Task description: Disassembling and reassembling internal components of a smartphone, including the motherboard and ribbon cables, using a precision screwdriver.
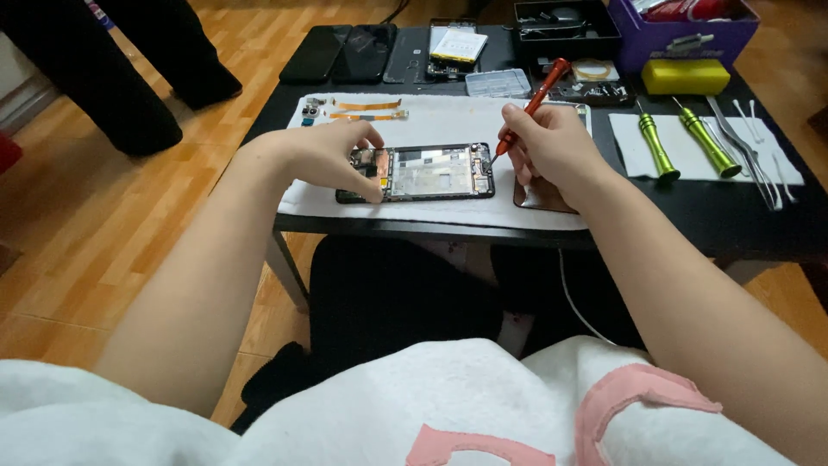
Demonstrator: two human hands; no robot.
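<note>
Opened phone (416, 173), its back cover off and its inner boards showing, is lying flat on a white cloth (448, 121) near the middle of the frame, long side running left to right. To its left, the left hand (332, 151) is pinching down on the phone's left end, thumb and fingertips closing narrowly on the frame there and steadying it. To the right, the right hand (552, 147) is holding a red screwdriver (528, 110) in a closed grip, the shaft slanting down and to the left so that the tip is meeting the phone's upper right corner. A brown pad (543, 197) is lying partly under that hand, just beside the phone's right end. Orange ribbon strips (369, 110) and small loose parts are sitting on the cloth in the upper left of it, apart from the phone. Toward the right of the frame, two green screwdrivers (681, 142) are resting on a second white cloth, with metal tweezers (742, 147) just beside them. Along the top edge, dark phone panels (341, 52), a small clear parts box (498, 83), a yellow block (686, 76) and a purple box (681, 39) are sitting on the black table (733, 216). In the upper left corner, another person's dark-clothed legs (129, 60) are standing on the wooden floor (86, 242).
</note>
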